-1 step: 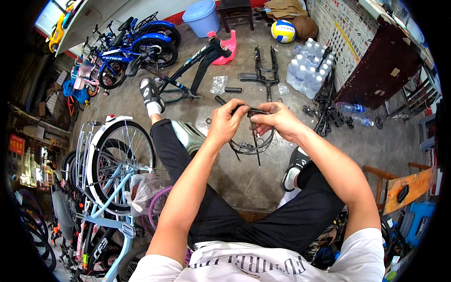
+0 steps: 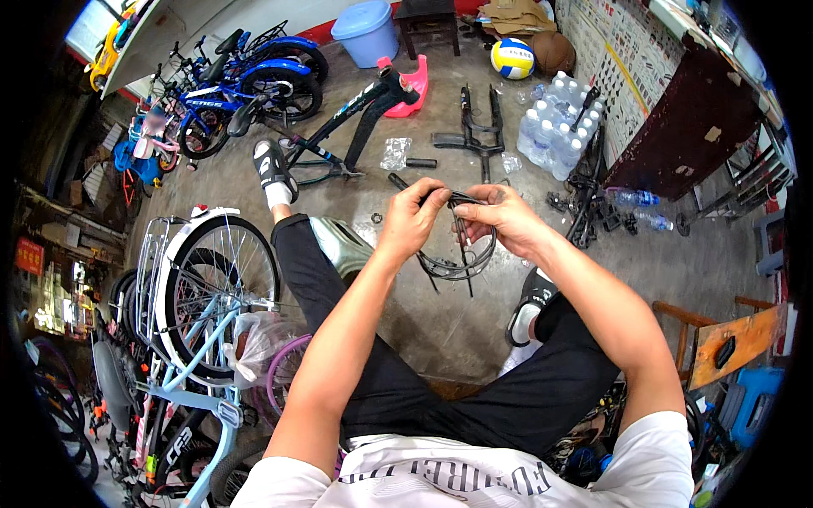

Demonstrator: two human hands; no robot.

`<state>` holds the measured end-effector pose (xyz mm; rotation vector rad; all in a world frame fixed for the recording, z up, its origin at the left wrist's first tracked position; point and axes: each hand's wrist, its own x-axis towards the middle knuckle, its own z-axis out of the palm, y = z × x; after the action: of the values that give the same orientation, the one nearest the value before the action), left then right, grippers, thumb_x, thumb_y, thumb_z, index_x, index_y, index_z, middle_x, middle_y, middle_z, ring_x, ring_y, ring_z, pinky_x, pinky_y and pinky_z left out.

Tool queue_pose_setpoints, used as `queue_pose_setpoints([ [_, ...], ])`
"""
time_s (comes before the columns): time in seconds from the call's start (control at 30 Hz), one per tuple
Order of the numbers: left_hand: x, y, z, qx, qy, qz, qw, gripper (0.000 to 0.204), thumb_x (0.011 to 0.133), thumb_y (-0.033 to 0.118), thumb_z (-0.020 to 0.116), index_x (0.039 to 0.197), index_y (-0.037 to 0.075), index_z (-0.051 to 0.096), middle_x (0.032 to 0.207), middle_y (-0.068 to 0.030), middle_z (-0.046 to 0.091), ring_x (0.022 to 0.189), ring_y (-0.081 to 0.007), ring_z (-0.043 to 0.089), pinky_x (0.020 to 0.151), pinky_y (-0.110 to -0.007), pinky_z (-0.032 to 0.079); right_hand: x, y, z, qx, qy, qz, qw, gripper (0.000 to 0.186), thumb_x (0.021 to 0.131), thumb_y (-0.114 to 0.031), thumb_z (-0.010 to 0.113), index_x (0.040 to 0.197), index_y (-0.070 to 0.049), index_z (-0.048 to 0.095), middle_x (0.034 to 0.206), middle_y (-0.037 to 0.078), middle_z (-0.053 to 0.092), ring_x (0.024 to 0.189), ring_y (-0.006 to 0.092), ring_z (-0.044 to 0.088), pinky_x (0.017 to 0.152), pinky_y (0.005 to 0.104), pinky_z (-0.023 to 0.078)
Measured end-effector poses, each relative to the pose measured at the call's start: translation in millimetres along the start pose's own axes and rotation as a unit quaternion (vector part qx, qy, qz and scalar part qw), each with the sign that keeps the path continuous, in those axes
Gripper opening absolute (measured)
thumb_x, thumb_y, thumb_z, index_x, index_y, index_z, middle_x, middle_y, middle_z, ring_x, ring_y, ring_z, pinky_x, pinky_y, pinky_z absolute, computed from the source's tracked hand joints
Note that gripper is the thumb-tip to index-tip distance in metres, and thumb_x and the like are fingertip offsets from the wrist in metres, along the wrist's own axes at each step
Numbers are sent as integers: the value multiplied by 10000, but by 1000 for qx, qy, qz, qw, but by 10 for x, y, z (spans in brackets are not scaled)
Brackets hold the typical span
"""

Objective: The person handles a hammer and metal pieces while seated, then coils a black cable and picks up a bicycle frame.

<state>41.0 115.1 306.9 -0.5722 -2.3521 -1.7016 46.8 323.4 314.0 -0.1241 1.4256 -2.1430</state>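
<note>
A coil of thin black bicycle cable [image 2: 457,273] hangs between my two hands above the floor, with loose ends dangling from it. My left hand [image 2: 415,213] pinches the top left of the coil between thumb and fingers. On the other side, my right hand [image 2: 501,217] has its fingers closed around the cable strands. Just beyond the hands lies a black bicycle fork [image 2: 481,146] on the concrete. Near it are a short black tube [image 2: 421,162] and a clear plastic packet [image 2: 395,153].
A dark bicycle frame [image 2: 356,123] rests ahead on the left, by a pink plastic piece [image 2: 412,89]. A light blue bicycle [image 2: 195,394] is close on my left. Bottled water [image 2: 555,127] and black bicycle parts [image 2: 584,203] lie to the right. A silver-green piece [image 2: 341,245] sits beside my left leg.
</note>
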Motion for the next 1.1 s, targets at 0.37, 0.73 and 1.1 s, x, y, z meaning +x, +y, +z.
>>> queue_pose_setpoints([
  [0.37, 141, -306, 666, -193, 7, -98, 976, 301, 1108, 303, 522, 1225, 65, 664, 963, 24, 675, 805, -50, 587, 672, -207, 468, 3, -93, -76, 329, 61, -54, 941, 472, 1027, -109, 555, 1492, -154, 479, 967, 81, 757, 764, 171, 752, 687, 366, 665],
  [0.73, 384, -52, 740, 65, 90, 7, 994, 218, 976, 93, 628, 1189, 43, 626, 1019, -185, 735, 954, -350, 741, 771, -404, 566, 117, -274, -149, 323, 73, -112, 937, 405, 1042, -139, 569, 1445, -153, 525, 959, 100, 761, 749, 152, 744, 668, 337, 654],
  [1.1, 486, 145, 369, 137, -36, -61, 988, 197, 963, 121, 544, 1157, 117, 577, 883, -247, 717, 877, -478, 689, 721, -558, 536, 39, -483, -30, -173, 58, -220, 958, 544, 877, -225, 816, 1347, -46, 609, 1081, 131, 718, 963, 218, 743, 808, 360, 602],
])
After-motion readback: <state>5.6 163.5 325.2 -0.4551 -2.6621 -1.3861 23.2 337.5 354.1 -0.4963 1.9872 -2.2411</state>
